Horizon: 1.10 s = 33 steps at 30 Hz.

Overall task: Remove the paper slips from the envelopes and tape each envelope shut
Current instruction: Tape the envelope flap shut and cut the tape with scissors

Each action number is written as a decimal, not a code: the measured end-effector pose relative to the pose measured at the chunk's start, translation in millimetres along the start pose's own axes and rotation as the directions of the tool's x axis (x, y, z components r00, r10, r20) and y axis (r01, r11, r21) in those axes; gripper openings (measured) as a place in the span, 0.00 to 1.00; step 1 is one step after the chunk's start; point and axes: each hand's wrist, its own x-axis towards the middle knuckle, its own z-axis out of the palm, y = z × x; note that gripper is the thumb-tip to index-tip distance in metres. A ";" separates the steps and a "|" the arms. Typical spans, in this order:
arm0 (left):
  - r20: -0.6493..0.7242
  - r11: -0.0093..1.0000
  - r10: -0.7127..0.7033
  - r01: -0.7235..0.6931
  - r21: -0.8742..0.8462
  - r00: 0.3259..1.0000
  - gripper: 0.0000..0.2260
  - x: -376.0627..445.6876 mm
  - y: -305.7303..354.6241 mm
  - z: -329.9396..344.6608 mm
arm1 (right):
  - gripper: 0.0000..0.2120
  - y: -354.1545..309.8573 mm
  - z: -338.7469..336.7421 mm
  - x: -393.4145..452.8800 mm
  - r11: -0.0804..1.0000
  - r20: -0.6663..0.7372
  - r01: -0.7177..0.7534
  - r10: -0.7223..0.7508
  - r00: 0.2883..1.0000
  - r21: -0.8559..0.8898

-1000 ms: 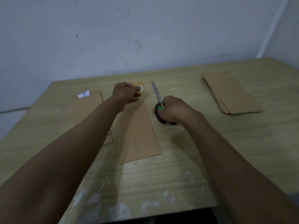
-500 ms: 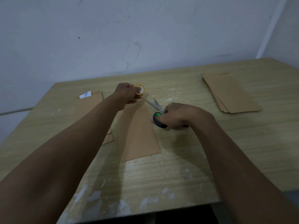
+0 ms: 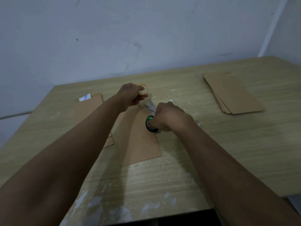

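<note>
A brown envelope (image 3: 138, 141) lies flat in the middle of the wooden table (image 3: 228, 144). Above its far end my left hand (image 3: 130, 95) grips a small yellow roll of clear tape (image 3: 143, 90). A strip of tape (image 3: 145, 103) runs from the roll down toward the envelope. My right hand (image 3: 169, 116) holds scissors (image 3: 151, 118) with black and green handles. Their blades point left at the tape strip, just below the roll.
At the left lies a pile of brown envelopes (image 3: 88, 106), partly under my left arm, with a white and blue paper slip (image 3: 85, 97) at its far end. A second stack of envelopes (image 3: 231, 93) sits at the right. A wall stands behind the table.
My right hand has swung the scissors from pointing away to pointing left, and brought the blades up to the tape below the roll. My left hand stays in place.
</note>
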 end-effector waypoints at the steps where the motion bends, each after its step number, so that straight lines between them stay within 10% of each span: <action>1: 0.009 1.000 -0.009 0.009 -0.011 1.000 0.06 -1.2 0.3 -0.3 | 0.23 -0.2 1.3 0.7 1.000 -0.006 -0.004 0.004 1.000 -0.005; 33: -0.018 0.998 0.043 -0.043 -0.049 0.999 0.03 -5.5 -11.3 3.6 | 0.23 13.4 -7.4 26.4 0.975 -0.233 -0.121 0.163 0.959 0.185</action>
